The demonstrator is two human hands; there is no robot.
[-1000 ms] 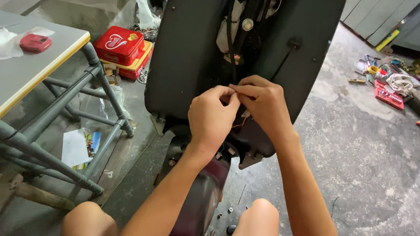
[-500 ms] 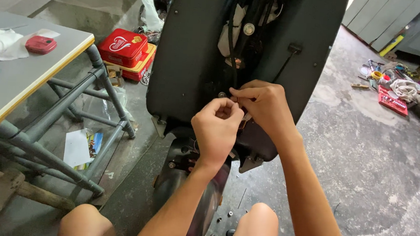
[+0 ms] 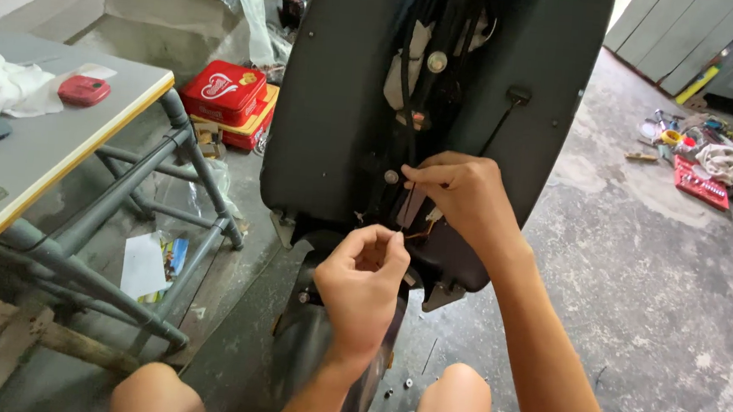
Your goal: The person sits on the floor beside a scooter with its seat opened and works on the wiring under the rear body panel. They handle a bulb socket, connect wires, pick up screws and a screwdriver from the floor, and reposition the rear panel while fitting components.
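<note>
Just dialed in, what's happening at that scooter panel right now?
A person sits facing the inner side of a dark scooter front panel. The right hand pinches thin wiring against the panel near its lower opening, while the left hand, held lower, pinches something small between fingertips; what it is can't be made out. A grey table stands to the left, red tins on the floor behind it, and tools lie scattered far right.

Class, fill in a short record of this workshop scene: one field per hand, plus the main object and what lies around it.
Left hand: fingertips pinched on a thin wire, below the panel
Right hand: pinching thin wires against the panel
Main object: dark scooter panel, upright
Left side: grey table; red tins on the floor
Right side: scattered tools on concrete
</note>
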